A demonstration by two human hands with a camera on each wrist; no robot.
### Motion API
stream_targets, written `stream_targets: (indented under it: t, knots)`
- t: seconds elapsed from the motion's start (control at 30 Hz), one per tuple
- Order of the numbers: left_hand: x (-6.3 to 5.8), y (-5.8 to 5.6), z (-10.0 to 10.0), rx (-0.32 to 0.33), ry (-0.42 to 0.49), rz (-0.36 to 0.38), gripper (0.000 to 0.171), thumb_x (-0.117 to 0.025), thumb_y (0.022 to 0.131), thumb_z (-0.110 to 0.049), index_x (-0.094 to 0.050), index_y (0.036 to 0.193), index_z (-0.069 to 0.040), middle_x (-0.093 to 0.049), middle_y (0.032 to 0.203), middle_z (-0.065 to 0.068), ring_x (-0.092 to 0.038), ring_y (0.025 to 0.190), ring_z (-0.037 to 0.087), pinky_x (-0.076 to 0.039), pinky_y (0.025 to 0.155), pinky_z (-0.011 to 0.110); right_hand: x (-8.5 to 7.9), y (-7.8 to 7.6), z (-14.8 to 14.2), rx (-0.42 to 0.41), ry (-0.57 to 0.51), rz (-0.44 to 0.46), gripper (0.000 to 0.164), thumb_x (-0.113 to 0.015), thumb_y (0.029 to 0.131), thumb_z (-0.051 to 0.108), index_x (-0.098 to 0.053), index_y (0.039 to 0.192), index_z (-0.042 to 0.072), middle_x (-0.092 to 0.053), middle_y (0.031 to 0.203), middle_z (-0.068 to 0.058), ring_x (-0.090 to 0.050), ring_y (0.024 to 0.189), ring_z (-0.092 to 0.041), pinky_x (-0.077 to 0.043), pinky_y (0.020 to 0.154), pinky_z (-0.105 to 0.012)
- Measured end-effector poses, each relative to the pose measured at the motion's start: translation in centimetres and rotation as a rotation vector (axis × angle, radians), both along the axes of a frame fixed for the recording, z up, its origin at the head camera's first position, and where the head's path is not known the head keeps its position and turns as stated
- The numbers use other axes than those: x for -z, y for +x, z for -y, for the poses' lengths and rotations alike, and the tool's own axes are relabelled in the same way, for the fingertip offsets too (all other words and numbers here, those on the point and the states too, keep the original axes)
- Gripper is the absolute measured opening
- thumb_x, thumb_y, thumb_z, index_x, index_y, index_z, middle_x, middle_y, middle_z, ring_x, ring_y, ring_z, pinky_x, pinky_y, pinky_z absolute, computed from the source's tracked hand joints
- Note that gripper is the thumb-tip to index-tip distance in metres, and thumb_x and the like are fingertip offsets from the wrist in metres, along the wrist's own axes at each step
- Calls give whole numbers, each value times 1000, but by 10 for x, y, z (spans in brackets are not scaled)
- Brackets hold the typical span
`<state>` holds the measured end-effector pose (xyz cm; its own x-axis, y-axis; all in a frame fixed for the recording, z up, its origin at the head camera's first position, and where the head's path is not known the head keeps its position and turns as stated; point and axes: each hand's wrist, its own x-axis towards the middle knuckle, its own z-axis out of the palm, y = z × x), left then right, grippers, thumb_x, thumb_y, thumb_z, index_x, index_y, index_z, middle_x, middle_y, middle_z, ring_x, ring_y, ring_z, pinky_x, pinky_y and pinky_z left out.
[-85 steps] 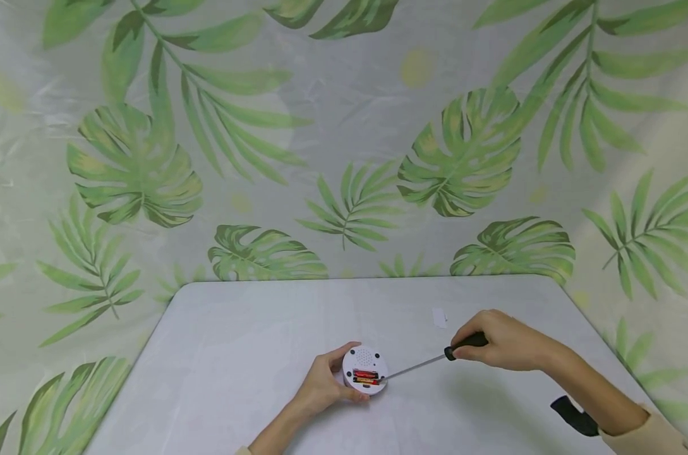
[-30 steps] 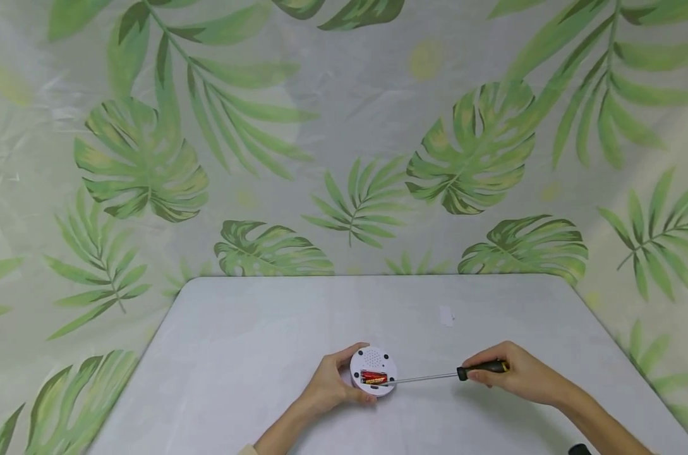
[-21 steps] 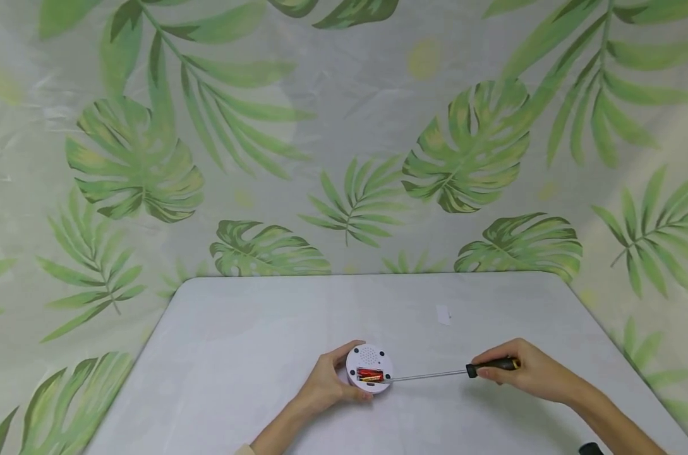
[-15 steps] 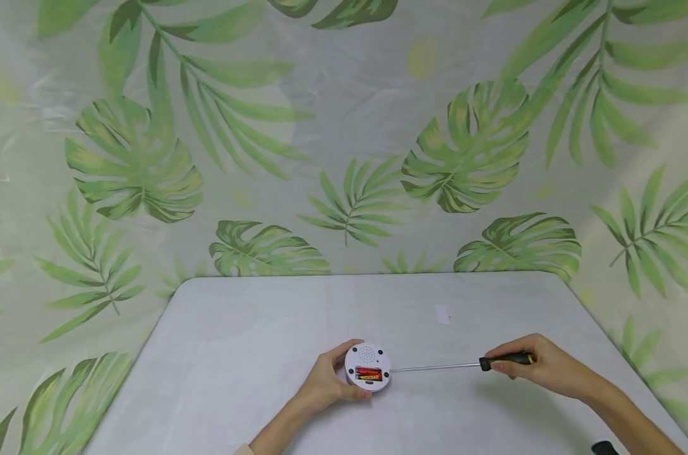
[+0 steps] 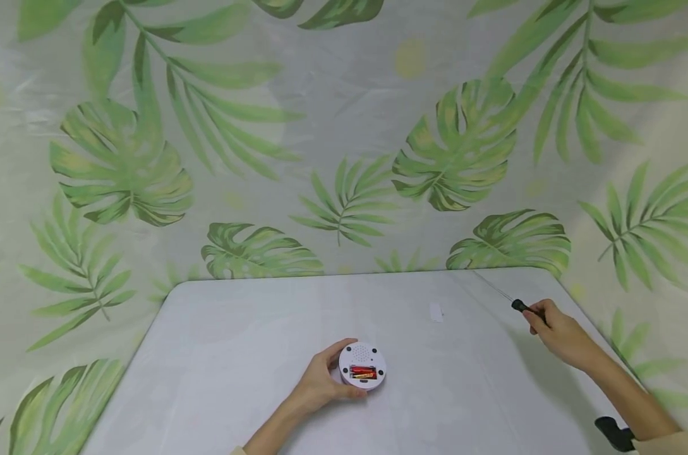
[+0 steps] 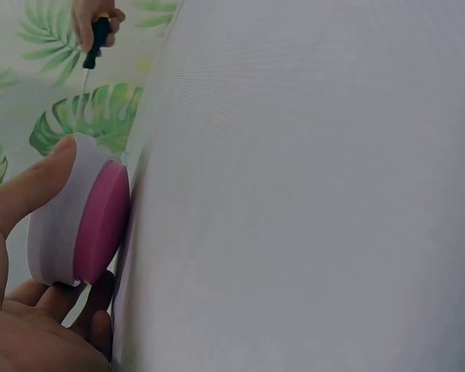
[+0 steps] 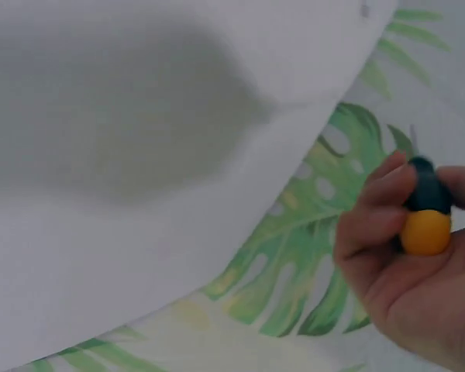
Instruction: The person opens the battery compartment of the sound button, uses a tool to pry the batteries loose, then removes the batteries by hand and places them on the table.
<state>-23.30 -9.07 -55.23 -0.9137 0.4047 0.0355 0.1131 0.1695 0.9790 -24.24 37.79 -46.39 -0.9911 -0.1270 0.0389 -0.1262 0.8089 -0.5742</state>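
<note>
My left hand [image 5: 319,381] grips a round white device [image 5: 362,351] by its sides, thumb and fingers on opposite edges. Its back faces up, with dark round feet, a perforated patch and an uncovered compartment holding red batteries [image 5: 363,372]. In the left wrist view the device's underside shows as a pink dome [image 6: 102,225]. To the right, my right hand [image 5: 565,338] holds a screwdriver [image 5: 519,306] by its black handle, the thin shaft pointing up and left, apart from the device. The handle's yellow end [image 7: 426,232] shows in the right wrist view.
A small white piece [image 5: 436,312] lies on the white table [image 5: 235,354] toward the back. A black curved object [image 5: 613,434] is beside my right forearm. Leaf-patterned cloth [image 5: 344,158] rises behind the table.
The screwdriver's tip has left the battery compartment. My right hand has carried it right and away, turning the shaft up toward the back edge. My left hand keeps hold of the device.
</note>
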Motion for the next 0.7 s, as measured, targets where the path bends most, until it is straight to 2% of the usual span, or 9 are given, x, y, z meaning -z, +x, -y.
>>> stream_targets:
  t: [0.13, 0.33, 0.57, 0.7]
  knots:
    - [-1, 1, 0, -6, -7, 5, 98, -96, 65, -6, -50, 151, -10, -67, 140, 4, -58, 131, 19, -31, 109, 14, 11, -9, 3, 39, 97, 61, 39, -25, 114, 25, -35, 117, -13, -53, 78, -8, -45, 62, -18, -36, 55, -32]
    - [0, 0, -1, -4, -1, 18, 98, -96, 65, -5, -50, 151, -9, -68, 139, 4, -58, 131, 20, -30, 109, 14, 31, -18, 8, 90, 198, 89, 38, -23, 111, 22, -31, 107, -15, -45, 64, -5, -45, 54, -21, -35, 51, -34]
    - [0, -1, -1, -4, 1, 27, 98, -95, 65, -4, -49, 151, -9, -68, 139, 5, -58, 132, 20, -30, 109, 14, 41, -17, 13, 125, 223, 109, 31, -22, 108, 20, -31, 95, -6, -45, 60, -5, -45, 52, -21, -34, 48, -33]
    - [-1, -1, -1, -5, 4, 36, 97, -95, 65, -3, -50, 151, -9, -68, 139, 5, -58, 130, 19, -30, 108, 14, 44, -14, 14, 140, 244, 104, 31, -22, 107, 19, -32, 94, -7, -48, 60, -8, -47, 52, -23, -36, 48, -35]
